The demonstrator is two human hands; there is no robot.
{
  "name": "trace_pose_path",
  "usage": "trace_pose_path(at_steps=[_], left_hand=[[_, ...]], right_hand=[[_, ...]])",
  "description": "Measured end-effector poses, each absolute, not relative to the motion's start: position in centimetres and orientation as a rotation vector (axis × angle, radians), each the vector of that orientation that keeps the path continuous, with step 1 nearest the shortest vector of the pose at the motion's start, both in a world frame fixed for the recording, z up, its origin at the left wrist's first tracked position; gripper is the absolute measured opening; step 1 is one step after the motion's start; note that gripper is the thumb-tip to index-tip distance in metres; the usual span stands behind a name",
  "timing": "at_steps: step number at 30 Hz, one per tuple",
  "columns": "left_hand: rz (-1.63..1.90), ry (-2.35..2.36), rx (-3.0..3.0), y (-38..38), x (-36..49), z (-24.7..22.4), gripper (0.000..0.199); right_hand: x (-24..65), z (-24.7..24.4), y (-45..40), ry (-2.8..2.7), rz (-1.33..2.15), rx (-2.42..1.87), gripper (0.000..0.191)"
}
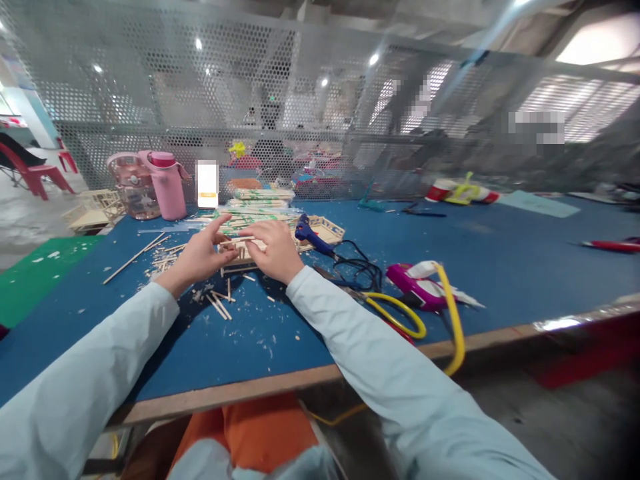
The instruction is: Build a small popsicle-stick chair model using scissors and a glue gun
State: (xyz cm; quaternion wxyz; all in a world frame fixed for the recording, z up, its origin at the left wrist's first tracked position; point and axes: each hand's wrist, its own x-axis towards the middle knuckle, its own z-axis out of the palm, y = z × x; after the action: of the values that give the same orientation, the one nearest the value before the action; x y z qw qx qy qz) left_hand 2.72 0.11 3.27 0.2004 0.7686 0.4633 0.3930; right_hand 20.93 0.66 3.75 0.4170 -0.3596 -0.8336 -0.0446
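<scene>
My right hand (pixel 277 250) pinches a thin wooden stick (pixel 236 241) between thumb and fingers, just above a small frame built of pale wooden sticks (pixel 241 265). On the other side of the frame is my left hand (pixel 197 255), its fingers apart around the stick's left end. Its lower fingertips come close to the frame; whether they touch it I cannot tell. Both hands partly cover the frame. Short loose sticks (pixel 219 307) and shavings lie in front of it. A blue hot glue gun (pixel 313 235) lies right of my right hand.
Bagged sticks (pixel 265 210) lie behind the hands, near a pink bottle (pixel 168 187) and a clear jug (pixel 137 190). Rightward are yellow-handled scissors (pixel 400 310) and a purple-and-white glue gun (pixel 420 287) at the table's front edge. A perforated metal screen (pixel 210 100) stands behind.
</scene>
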Motion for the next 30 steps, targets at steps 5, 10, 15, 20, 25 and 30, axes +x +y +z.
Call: trace_pose_path(at_steps=[5, 10, 15, 20, 25, 30], left_hand=[[1.129, 1.265, 2.151, 0.26, 2.68, 3.08, 0.075], [1.149, 1.228, 2.167, 0.42, 2.64, 2.92, 0.074], [1.146, 1.258, 2.175, 0.39, 2.57, 3.1, 0.075], [1.141, 1.276, 2.204, 0.19, 2.51, 3.44, 0.074], [1.136, 1.305, 2.201, 0.19, 2.49, 3.49, 0.075], [1.151, 1.284, 2.201, 0.44, 2.45, 3.23, 0.075]], right_hand=[[20.78, 3.61, 1.27, -2.161, -0.139, -0.851, 0.012], [20.56, 3.66, 1.64, -2.151, -0.128, -0.83, 0.011], [20.21, 3.76, 1.59, -2.142, -0.113, -0.827, 0.009], [20.06, 3.88, 1.44, -2.137, -0.097, -0.831, 0.007], [20.01, 4.15, 1.03, -2.148, -0.059, -0.844, 0.007], [19.97, 4.0, 1.01, -2.145, -0.045, -0.854, 0.007]])
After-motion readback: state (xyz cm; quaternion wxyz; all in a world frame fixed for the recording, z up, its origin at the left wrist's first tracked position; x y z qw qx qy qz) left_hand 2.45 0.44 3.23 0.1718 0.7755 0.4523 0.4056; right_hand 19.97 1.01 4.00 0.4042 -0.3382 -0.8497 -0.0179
